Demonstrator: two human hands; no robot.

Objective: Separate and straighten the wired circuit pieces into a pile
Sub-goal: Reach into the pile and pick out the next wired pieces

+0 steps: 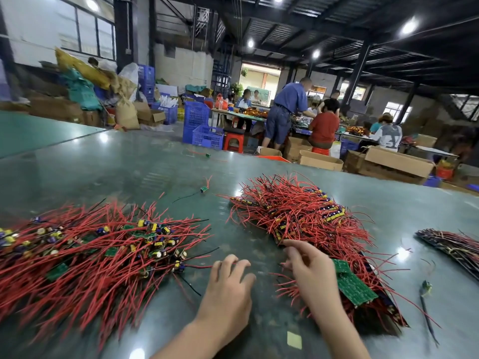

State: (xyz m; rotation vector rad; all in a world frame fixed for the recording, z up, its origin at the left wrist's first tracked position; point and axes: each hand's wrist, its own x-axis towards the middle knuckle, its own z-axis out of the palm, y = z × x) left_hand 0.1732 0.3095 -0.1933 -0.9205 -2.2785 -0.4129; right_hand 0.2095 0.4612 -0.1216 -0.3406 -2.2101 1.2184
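Observation:
A loose, tangled heap of red-wired circuit pieces point(98, 252) with small green boards and yellow parts covers the table's left side. A second, straighter pile of red-wired pieces point(298, 216) lies at centre right, its near end stacked with green boards point(352, 283) showing. My left hand point(228, 288) rests flat on the table between the two heaps, fingers spread, just touching a red wire. My right hand point(311, 270) lies over the near end of the right pile, fingers loosely bent among the wires; I cannot tell whether it holds one.
A dark bundle of wired pieces point(451, 247) lies at the far right. Stray single pieces point(204, 189) sit farther back on the green table point(129, 167). A loose black wire point(427, 307) lies at the right. Several people work at benches behind, among blue crates and cardboard boxes.

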